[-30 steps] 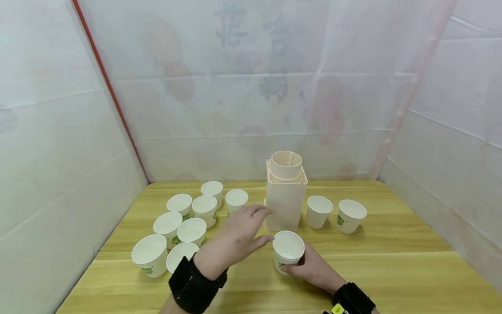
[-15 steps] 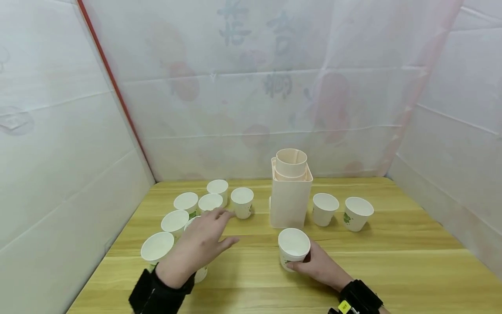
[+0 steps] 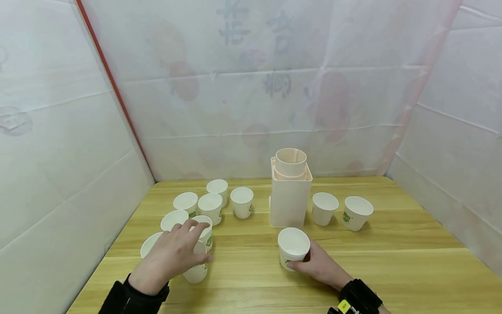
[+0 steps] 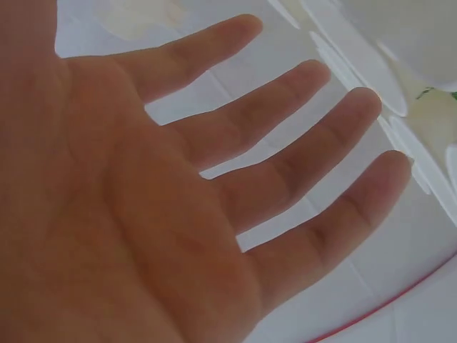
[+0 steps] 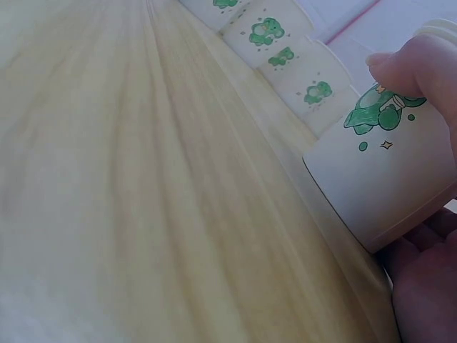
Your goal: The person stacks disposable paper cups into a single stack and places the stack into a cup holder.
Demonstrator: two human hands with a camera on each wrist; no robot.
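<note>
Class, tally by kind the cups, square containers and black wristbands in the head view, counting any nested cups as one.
Square container: 1
White cups: 11 (8 left of the container, 2 right, 1 in the right hand)
Black wristbands: 2
Total: 14

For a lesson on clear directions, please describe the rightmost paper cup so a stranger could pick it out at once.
On the wood-grain table, find the tall cream container. To its right stand first an inner paper cup, then the outermost paper cup, which is yours. Unlike the inner one, it shows a clear green print on its side.
</note>
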